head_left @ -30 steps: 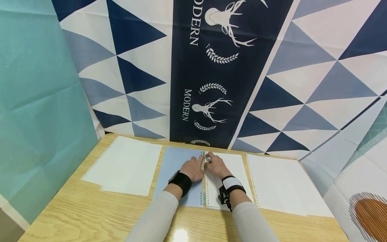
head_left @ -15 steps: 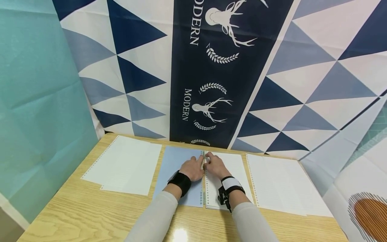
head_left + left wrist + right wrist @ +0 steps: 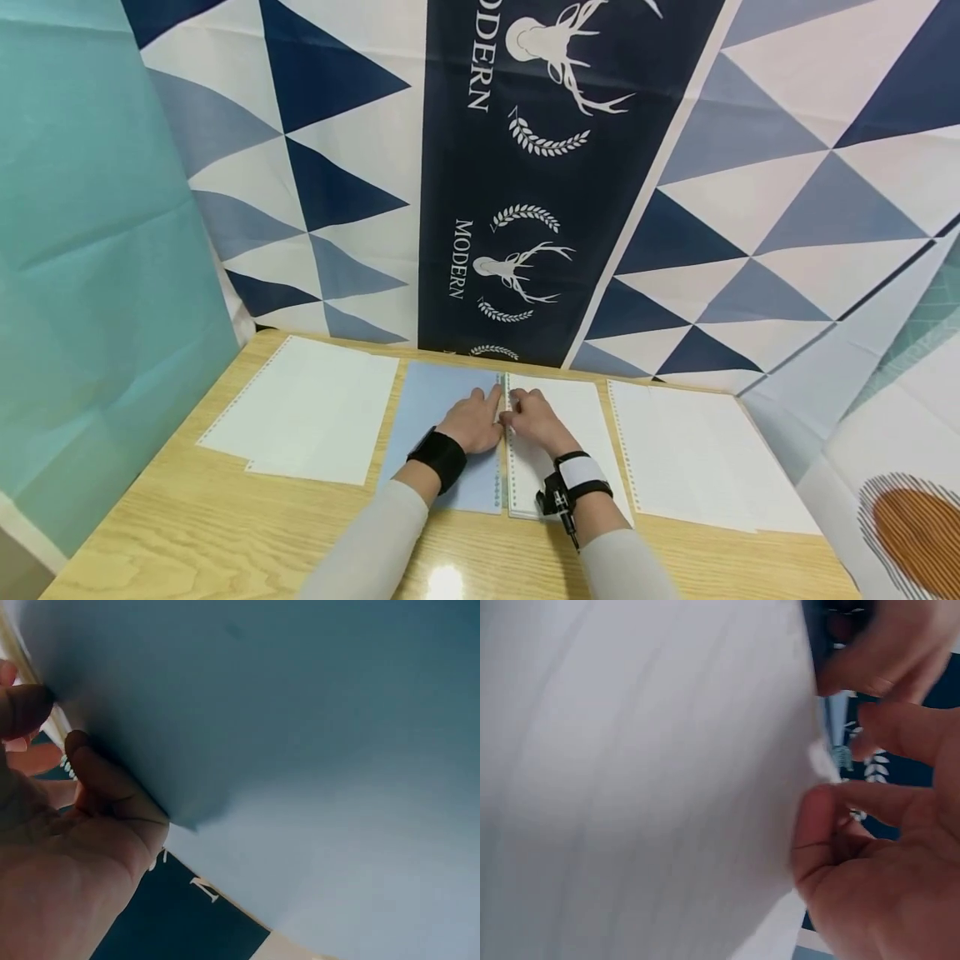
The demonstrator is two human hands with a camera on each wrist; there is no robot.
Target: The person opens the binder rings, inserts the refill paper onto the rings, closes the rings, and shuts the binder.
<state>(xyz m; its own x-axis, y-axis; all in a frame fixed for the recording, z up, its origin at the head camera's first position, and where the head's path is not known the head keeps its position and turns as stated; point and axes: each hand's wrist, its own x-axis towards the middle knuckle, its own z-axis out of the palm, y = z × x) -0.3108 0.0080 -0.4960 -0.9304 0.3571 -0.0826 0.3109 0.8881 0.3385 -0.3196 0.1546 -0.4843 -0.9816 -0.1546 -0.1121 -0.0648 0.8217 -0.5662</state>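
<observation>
A loose-leaf notebook lies spread on the table, its blue left side (image 3: 429,385) and white right-hand pages (image 3: 581,400) meeting at a narrow binding strip (image 3: 505,492). My left hand (image 3: 471,423) lies over the blue side, its thumb and fingers gripping at the strip. From the other side, my right hand (image 3: 543,423) pinches there, the two hands nearly touching. In the left wrist view, the thumb (image 3: 112,784) runs along the blue sheet's edge. The right wrist view has the thumb (image 3: 815,825) on the page edge; the gripped binding is mostly hidden.
Loose white hole-punched sheets (image 3: 315,408) lie overlapping on the left, and more white sheets (image 3: 697,454) on the right. Both sets rest on the wooden table (image 3: 225,525). A patterned cloth (image 3: 495,183) hangs behind the table's back edge.
My right hand's fingers have drawn slightly toward me along the binding, and its wrist has turned a little. My left wrist has shifted slightly left. The sheets stay put.
</observation>
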